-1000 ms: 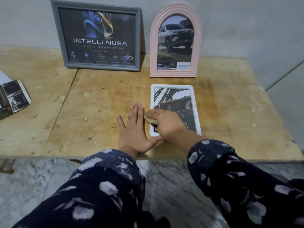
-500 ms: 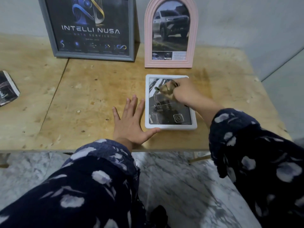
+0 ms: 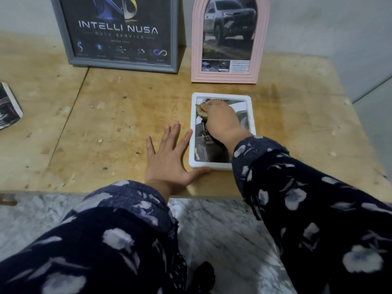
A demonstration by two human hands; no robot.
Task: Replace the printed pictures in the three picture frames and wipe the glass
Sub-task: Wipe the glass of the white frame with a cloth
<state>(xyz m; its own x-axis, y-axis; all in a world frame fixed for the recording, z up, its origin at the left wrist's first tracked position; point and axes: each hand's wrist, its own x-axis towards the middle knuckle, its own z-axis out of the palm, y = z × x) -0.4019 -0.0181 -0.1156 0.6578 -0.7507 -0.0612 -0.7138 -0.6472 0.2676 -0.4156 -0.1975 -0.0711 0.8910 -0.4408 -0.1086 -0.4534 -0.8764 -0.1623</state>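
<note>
A white picture frame (image 3: pixel 222 95) lies flat on the wooden table (image 3: pixel 106 115) with a dark car picture under its glass. My right hand (image 3: pixel 222 122) grips a small yellowish cloth (image 3: pixel 200 110) and presses it on the glass near the frame's upper left. My left hand (image 3: pixel 169 158) lies flat on the table, fingers spread, its thumb against the frame's lower left corner. A grey frame (image 3: pixel 118 32) with an "INTELLI NUSA" print and a pink arched frame (image 3: pixel 228 39) with a car photo stand against the wall behind.
A loose printed picture (image 3: pixel 8 107) lies at the table's left edge. A grey wall runs behind and to the right. Marble floor (image 3: pixel 212 230) shows below the table's front edge, between my patterned sleeves.
My right hand has gone with the cloth from the frame's lower left up to its top, then leftward along the upper glass. My left hand stays flat beside the frame.
</note>
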